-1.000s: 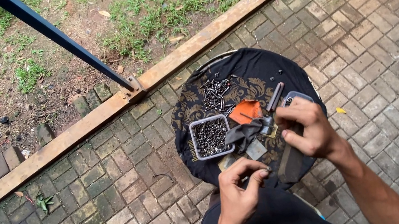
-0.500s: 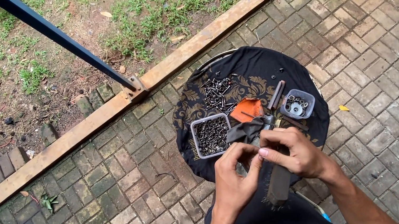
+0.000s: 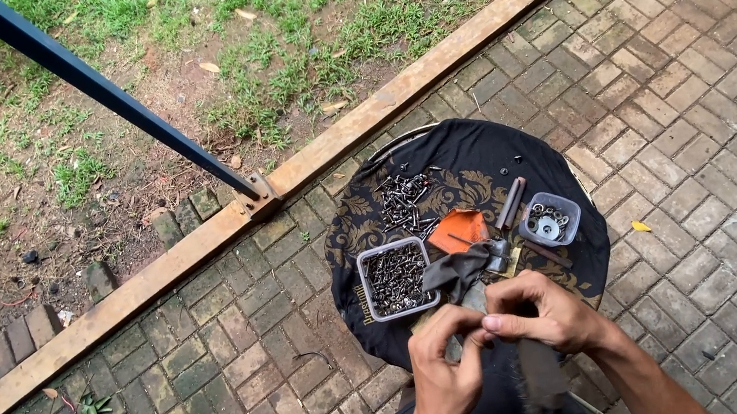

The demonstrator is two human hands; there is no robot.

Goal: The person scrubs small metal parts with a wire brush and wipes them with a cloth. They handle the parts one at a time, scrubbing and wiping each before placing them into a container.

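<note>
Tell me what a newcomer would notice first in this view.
First, the two hands, left hand and right hand, meeting at the bottom centre, their fingers pinching something too small to tell. Just above them lies a round black patterned cloth on the brick paving, bearing a clear tub of dark screws, an orange piece and a smaller tub of washers.

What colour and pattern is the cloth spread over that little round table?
The cloth is black with a golden-brown ornamental leaf pattern, seen best in the head view.
</note>
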